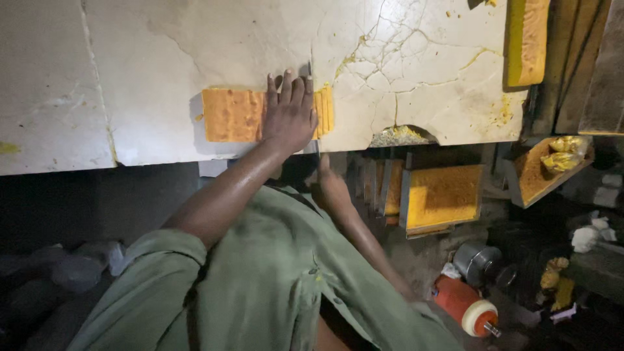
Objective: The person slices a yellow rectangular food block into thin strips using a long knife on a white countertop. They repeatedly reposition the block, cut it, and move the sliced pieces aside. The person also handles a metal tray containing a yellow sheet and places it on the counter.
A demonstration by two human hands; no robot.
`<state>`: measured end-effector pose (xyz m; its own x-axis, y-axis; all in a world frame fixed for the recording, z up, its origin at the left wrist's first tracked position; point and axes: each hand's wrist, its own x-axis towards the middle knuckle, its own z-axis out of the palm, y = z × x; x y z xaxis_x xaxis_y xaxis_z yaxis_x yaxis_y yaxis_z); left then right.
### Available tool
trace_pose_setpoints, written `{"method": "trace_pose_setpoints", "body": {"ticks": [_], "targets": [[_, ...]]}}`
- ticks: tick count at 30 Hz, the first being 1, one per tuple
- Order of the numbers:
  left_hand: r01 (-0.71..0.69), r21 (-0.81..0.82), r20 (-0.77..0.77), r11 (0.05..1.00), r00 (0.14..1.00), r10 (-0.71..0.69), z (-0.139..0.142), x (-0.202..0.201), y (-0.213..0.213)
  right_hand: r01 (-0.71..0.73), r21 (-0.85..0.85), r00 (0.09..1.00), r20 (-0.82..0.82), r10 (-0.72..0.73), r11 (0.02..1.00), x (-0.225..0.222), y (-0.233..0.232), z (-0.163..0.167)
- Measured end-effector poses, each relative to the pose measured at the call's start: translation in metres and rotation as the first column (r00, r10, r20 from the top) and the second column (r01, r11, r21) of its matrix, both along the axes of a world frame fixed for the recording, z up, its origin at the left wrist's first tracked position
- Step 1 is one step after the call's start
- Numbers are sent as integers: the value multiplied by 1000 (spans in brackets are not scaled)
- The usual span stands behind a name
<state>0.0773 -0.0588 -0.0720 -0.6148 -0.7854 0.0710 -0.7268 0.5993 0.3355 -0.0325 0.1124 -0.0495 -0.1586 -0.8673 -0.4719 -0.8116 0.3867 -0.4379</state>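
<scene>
Orange-yellow rectangular slab of soft cake-like material (231, 115) lay flat near the front edge of the cracked pale marble worktop (162, 52). The left hand (290, 116) was pressed palm-down on the slab's right portion, fingers extended and close together, holding it steady rather than gripping it. Immediately right of that hand, several thin cut slices (325, 110) stood side by side, touching the slab's end. A thin upright blade (311, 68) appeared to rise just beyond the fingertips, at the line between slab and slices. The right hand (331, 185) sat below the worktop's front edge, in shadow; whether its fingers were apart or closed on anything could not be determined.

Judged from this layout, slicing was the step in hand, with most of the slab uncut. The next cut would call for the left hand to shift leftward along the slab and keep the fingertips clear of the blade.

Further right on the worktop, another yellow block (526, 39) rested near the corner. Below the worktop's edge, yellow-filled metal trays (442, 195) stood stacked on edge.
</scene>
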Motion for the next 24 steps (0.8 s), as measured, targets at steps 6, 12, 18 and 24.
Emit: {"method": "trace_pose_setpoints", "body": {"ticks": [6, 12, 18, 24], "targets": [[-34, -150, -30, 988, 999, 29, 4, 6, -3, -29, -166, 999, 11, 31, 986, -2, -84, 26], [-24, -15, -38, 1000, 999, 24, 0, 13, 0, -153, -146, 987, 28, 159, 977, 12, -9, 70], [-16, 8, -5, 1000, 1000, 16, -8, 9, 0, 2, 95, 999, -32, 1, 995, 10, 18, 2], [-11, -95, 2, 995, 1000, 11, -8, 19, -1, 19, 91, 999, 39, -23, 996, 1, -77, 20]]}}
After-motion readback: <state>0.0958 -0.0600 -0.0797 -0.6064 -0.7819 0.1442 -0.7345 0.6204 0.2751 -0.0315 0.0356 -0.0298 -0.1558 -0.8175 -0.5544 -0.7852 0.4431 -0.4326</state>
